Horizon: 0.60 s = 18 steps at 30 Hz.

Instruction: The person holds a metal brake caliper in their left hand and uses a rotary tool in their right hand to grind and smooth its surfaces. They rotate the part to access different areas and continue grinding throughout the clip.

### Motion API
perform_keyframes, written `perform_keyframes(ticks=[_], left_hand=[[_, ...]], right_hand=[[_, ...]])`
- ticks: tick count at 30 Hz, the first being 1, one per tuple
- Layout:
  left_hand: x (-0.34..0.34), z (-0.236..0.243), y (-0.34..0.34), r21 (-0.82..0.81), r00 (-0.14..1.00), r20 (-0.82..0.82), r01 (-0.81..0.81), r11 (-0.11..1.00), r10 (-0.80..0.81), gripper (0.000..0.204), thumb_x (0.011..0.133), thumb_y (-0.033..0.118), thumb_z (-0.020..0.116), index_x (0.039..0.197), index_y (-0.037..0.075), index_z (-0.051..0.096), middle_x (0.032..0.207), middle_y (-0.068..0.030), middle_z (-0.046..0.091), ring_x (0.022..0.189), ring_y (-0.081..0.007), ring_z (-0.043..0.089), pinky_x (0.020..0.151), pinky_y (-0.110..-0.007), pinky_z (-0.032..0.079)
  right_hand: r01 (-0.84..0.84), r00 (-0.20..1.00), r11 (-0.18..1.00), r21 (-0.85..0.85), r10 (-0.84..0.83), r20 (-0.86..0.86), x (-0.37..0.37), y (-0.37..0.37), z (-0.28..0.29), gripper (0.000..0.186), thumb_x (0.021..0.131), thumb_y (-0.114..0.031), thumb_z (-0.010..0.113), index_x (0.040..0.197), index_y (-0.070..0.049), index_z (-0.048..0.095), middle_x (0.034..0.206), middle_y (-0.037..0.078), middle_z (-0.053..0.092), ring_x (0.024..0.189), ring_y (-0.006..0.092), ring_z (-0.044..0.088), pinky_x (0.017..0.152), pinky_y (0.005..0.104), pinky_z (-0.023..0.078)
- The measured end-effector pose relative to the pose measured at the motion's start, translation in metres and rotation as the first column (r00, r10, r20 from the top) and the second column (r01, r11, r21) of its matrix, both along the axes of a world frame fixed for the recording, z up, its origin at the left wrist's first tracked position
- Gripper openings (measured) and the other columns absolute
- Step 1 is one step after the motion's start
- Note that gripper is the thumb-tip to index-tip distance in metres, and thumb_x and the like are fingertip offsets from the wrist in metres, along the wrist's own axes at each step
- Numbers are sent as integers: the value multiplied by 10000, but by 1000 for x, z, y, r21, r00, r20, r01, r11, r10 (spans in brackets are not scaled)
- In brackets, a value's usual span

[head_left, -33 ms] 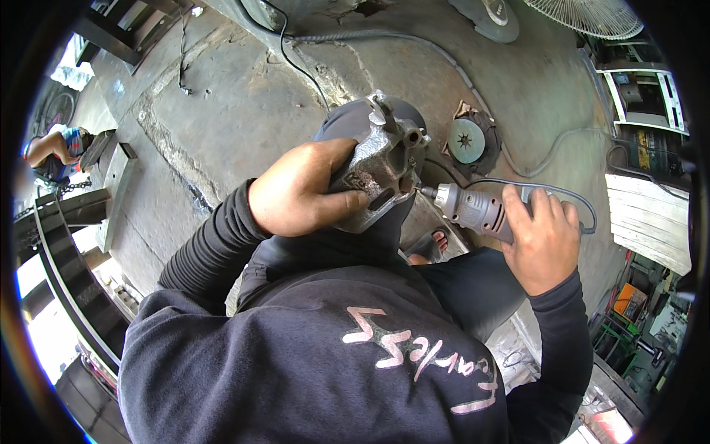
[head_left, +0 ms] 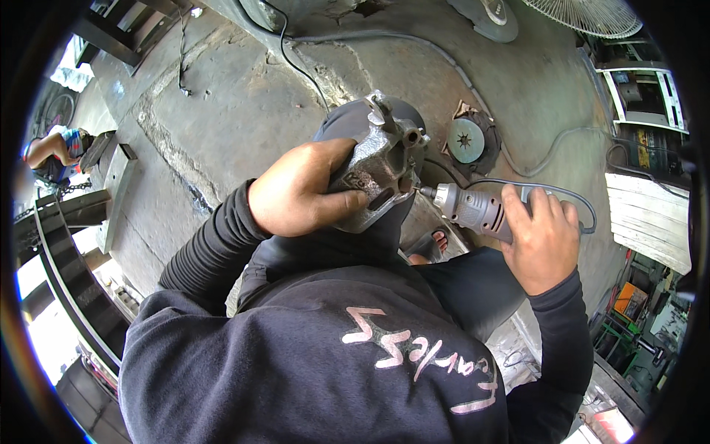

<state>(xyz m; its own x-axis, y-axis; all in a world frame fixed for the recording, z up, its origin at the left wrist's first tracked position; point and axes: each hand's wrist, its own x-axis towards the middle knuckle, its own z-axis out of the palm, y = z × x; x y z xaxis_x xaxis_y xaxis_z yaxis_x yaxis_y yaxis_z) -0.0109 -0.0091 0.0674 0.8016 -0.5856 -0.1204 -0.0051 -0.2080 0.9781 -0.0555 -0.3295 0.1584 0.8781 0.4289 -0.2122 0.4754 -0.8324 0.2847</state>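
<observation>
My left hand point(head_left: 307, 191) is closed round a silvery cast-metal part point(head_left: 377, 166), shaped somewhat like a brake caliper, with round holes and a long slot. It rests over my raised knee point(head_left: 351, 118). My right hand point(head_left: 543, 233) grips the rear of a grey corded rotary tool point(head_left: 473, 209). The tool lies nearly level, and its narrow tip points left at the casting's right edge. Whether the tip touches the metal is too small to tell. A black cord point(head_left: 573, 194) loops from the tool's back end past my fingers.
A round metal disc point(head_left: 466, 140) lies on the floor beyond the tool. Hoses and cables point(head_left: 414, 37) cross the cracked concrete. At the upper right stands a fan point(head_left: 588, 16); a white plank panel point(head_left: 647, 222) is at the right. Another person point(head_left: 59, 152) sits at far left near steel beams point(head_left: 74, 274).
</observation>
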Motion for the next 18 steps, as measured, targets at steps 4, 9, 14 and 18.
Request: perform_keyframes(ticks=[4, 9, 14, 18], left_hand=[[-1, 1, -1, 10, 1000, -24, -8, 1000, 8, 346, 821, 153, 712, 1067, -60, 596, 853, -203, 660, 783, -262, 649, 762, -382, 513], [5, 0, -1, 36, 1000, -12, -13, 999, 13, 352, 820, 146, 713, 1078, -63, 595, 869, -209, 666, 789, -262, 656, 770, -379, 519], [4, -1, -3, -9, 998, -48, -34, 999, 34, 353, 824, 136, 713, 1086, -66, 591, 892, -206, 673, 812, -249, 659, 783, -374, 519], [4, 0, -1, 5, 999, -44, -20, 1000, 20, 346, 829, 131, 710, 1087, -65, 591, 898, -197, 674, 825, -230, 653, 791, -366, 517]], right_hand=[[26, 1000, 1000, -13, -26, -14, -4, 3, 1, 751, 585, -193, 879, 1276, -166, 585, 1030, 99, 610, 902, 261, 606, 797, 429, 429], [30, 999, 999, -13, -29, 34, -7, 9, -1, 563, 704, -175, 783, 1235, -143, 600, 954, 86, 606, 842, 249, 612, 743, 424, 434], [12, 995, 998, -57, -6, 104, -24, 19, -6, 322, 854, -158, 601, 1168, -83, 607, 863, 65, 593, 724, 219, 614, 642, 385, 440], [58, 996, 995, -77, -53, 67, -31, 23, -6, 360, 833, -188, 645, 1168, -70, 593, 861, 62, 587, 721, 218, 623, 635, 379, 448]])
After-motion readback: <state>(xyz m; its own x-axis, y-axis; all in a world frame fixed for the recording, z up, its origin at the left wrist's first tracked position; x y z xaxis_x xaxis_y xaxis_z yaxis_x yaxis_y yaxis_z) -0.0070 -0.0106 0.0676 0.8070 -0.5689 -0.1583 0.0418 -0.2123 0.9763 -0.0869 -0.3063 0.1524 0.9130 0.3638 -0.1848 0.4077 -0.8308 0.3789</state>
